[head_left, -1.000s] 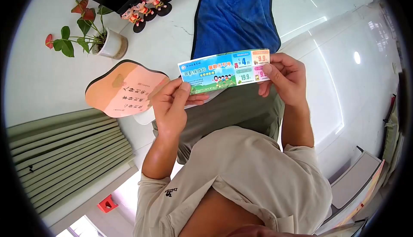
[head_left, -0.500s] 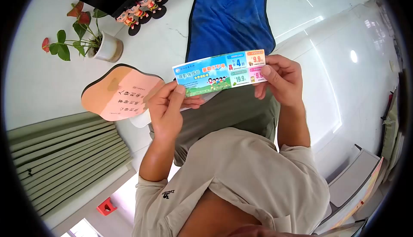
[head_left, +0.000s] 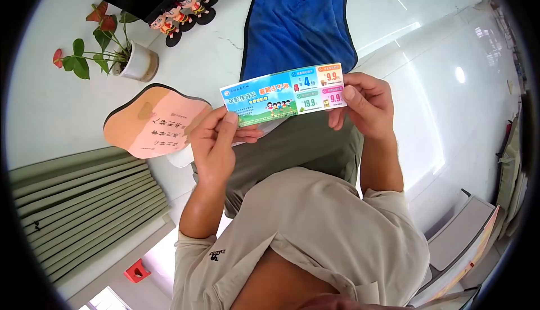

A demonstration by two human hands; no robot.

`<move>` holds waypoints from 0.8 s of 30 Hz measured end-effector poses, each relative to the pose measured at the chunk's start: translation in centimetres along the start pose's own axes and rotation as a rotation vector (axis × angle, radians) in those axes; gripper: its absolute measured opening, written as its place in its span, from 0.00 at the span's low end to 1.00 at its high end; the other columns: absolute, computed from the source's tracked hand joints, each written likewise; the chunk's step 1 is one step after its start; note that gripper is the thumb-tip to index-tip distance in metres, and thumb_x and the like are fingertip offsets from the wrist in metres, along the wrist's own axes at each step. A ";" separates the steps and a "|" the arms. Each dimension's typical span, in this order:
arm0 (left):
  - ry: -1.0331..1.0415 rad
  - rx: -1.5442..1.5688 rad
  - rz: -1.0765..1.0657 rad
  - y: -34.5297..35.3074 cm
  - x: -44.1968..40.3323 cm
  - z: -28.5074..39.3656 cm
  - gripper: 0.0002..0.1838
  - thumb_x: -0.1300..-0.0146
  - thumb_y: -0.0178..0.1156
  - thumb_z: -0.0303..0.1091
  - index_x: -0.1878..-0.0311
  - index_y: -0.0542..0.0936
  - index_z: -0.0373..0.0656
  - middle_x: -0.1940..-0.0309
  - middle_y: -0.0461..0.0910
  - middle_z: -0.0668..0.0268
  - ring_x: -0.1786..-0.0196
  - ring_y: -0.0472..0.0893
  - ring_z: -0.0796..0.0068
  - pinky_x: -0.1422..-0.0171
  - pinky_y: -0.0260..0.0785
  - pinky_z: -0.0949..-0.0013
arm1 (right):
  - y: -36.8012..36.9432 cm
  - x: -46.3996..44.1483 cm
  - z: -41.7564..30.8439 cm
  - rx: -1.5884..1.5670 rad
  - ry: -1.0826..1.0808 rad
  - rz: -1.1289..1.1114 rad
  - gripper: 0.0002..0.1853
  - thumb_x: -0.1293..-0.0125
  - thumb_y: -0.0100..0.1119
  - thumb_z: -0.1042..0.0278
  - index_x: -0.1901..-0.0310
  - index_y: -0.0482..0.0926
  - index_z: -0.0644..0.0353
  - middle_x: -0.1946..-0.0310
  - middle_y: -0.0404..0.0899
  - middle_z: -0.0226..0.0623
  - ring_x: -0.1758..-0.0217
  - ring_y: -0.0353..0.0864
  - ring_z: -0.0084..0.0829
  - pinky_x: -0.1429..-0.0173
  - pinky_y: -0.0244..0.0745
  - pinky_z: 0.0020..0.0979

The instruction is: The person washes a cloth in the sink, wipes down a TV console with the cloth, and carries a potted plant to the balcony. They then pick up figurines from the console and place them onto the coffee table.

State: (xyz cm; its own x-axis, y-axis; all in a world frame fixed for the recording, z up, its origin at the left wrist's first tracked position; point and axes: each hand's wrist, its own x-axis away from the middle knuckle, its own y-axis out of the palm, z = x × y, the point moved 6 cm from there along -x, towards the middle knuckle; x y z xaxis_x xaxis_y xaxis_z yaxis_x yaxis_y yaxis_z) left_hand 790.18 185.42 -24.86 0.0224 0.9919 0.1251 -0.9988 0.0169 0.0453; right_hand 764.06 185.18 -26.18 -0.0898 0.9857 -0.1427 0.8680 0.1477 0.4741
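Observation:
A colourful printed coupon [head_left: 275, 99] is held up between my two hands, its blue and green picture side facing me. My left hand [head_left: 214, 141] pinches the coupon's left end, thumb on top and fingers behind. At the other end my right hand [head_left: 368, 104] grips it, thumb on the front near the price boxes. Beyond the coupon a blue cloth [head_left: 298, 26] with a black border lies flat on the white table. Left of my left hand is a wavy-edged pink and orange mat [head_left: 157, 121] with writing on it.
A potted plant [head_left: 138, 62] with red flowers stands at the back left, near several small figurines [head_left: 180, 17] on black bases. Green pleated fabric [head_left: 90, 209] hangs at the lower left. A red stool [head_left: 136, 271] is below it, and a grey chair [head_left: 461, 234] is at right.
The coupon and both hands sit very slightly further left in view, along with the whole scene. The grip of both hands is the same.

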 end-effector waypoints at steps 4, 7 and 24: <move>0.021 0.008 -0.007 0.1 0.0 0.2 0.14 0.28 0.51 0.27 0.47 0.74 0.25 0.68 0.84 0.49 0.73 0.85 0.60 0.69 0.80 0.65 | 0.0 -0.1 -0.1 0.021 -0.012 -0.004 0.12 0.28 0.55 0.73 0.51 0.78 0.75 0.69 0.84 0.47 0.76 0.85 0.33 0.76 0.80 0.28; 0.008 0.011 0.000 0.1 0.0 0.1 0.14 0.28 0.51 0.27 0.47 0.74 0.25 0.68 0.83 0.49 0.73 0.85 0.60 0.69 0.81 0.64 | 0.0 -0.1 -0.1 0.020 -0.009 -0.012 0.12 0.28 0.55 0.73 0.51 0.78 0.75 0.69 0.84 0.47 0.76 0.85 0.33 0.76 0.81 0.29; 0.001 0.031 -0.009 0.4 -0.1 0.1 0.13 0.27 0.50 0.27 0.49 0.75 0.26 0.68 0.83 0.49 0.73 0.85 0.61 0.69 0.80 0.65 | -0.6 0.0 0.2 -0.012 -0.029 -0.011 0.12 0.29 0.56 0.73 0.51 0.78 0.75 0.68 0.84 0.48 0.76 0.85 0.34 0.77 0.81 0.29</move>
State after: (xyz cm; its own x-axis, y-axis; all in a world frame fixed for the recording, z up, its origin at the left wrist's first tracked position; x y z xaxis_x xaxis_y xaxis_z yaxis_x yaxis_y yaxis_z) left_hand 789.77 185.27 -24.78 0.0314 0.9918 0.1238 -0.9968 0.0219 0.0766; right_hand 763.61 185.11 -26.67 -0.0851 0.9813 -0.1729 0.8610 0.1598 0.4829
